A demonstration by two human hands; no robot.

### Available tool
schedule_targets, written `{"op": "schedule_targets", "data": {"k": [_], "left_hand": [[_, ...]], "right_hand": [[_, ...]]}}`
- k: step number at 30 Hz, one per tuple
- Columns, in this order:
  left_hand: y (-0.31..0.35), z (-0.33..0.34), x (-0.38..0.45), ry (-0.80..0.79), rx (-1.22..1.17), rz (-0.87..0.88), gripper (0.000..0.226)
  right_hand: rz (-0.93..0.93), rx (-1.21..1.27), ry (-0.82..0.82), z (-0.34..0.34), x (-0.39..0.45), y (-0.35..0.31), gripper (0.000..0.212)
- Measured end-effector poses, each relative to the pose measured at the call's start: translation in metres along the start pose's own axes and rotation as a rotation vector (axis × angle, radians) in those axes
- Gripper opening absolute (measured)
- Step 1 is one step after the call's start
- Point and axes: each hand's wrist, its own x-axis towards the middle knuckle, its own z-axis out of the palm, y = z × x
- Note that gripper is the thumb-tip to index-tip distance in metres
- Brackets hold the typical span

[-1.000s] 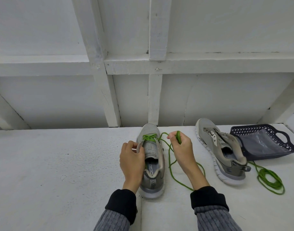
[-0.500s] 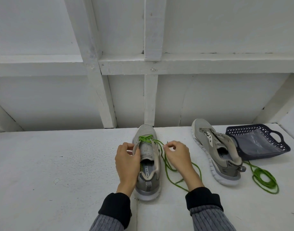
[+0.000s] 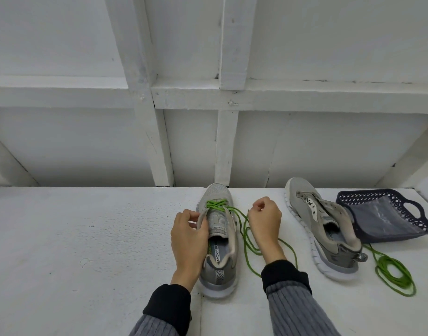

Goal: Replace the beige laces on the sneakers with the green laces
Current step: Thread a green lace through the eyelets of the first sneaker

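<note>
Grey knit-mesh sneaker (image 3: 217, 236) with matt green cord lace (image 3: 246, 241), perforated dark plastic basket (image 3: 387, 214), rough white-painted tabletop (image 3: 87, 238).

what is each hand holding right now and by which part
The left hand pinches the near sneaker by its left eyelet flap. The right hand appears to pinch the green lace near its end.

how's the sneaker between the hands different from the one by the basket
The near sneaker has green lace crossed through its front eyelets; the far sneaker shows no lace. The near one stands upright, gripped by the left hand; the far one tips sideways against the basket, untouched. Both are grey with white soles.
</note>
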Motion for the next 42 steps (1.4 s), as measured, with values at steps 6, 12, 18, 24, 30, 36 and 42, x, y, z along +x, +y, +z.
{"op": "schedule_targets", "data": {"k": [6,12,18,24,30,36,42], "left_hand": [[0.0,0.001,0.0,-0.001,-0.008,-0.005,0.012],[-0.003,0.001,0.001,0.01,0.018,0.002,0.014],[-0.005,0.002,0.002,0.006,0.036,0.016,0.014],[-0.006,0.002,0.002,-0.01,0.016,0.02,0.01],[-0.006,0.001,0.004,-0.064,-0.058,0.014,0.015],[-0.009,0.0,0.01,-0.157,-0.063,-0.038,0.017],[-0.017,-0.003,0.021,-0.227,-0.108,-0.08,0.02]], "right_hand": [[-0.181,-0.157,-0.265,0.007,-0.02,0.019,0.03],[-0.12,-0.212,-0.19,0.016,0.005,0.029,0.037],[-0.118,-0.275,-0.194,0.023,0.011,0.033,0.014],[-0.095,-0.108,-0.243,0.009,-0.002,0.036,0.012],[-0.216,0.311,-0.173,-0.023,-0.024,-0.023,0.012],[-0.314,0.082,-0.354,0.001,-0.018,-0.052,0.005],[-0.349,-0.168,-0.429,0.016,-0.022,-0.054,0.009]]}}
